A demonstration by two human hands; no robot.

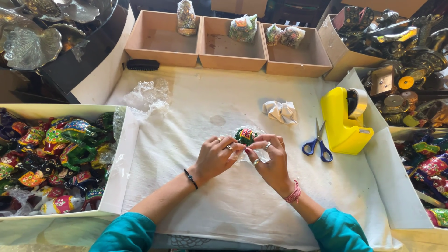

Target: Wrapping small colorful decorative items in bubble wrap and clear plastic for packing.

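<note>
Both hands meet at the middle of the white cloth-covered table (242,205), working one small painted figurine (245,135), glossy green with red and yellow patterning, half swaddled in crinkly clear plastic wrap (239,155). The left hand (215,156) has its grip pinched on the wrap at the figurine's seven o'clock side; the right hand (271,161) pinches the film at its five o'clock side, fingers curled, rings showing. The figurine sits just above both sets of fingertips, at twelve o'clock from them.

At three o'clock lie blue-handled scissors (317,144) and a chunky yellow tape dispenser (344,122). A crumpled white paper wad (281,112) rests toward one o'clock, loose clear plastic (148,95) toward ten. At nine o'clock a white box (122,163) brims with bright lacquered elephant figures (60,154). Three shallow cardboard trays (233,49) line twelve o'clock, holding wrapped pieces.
</note>
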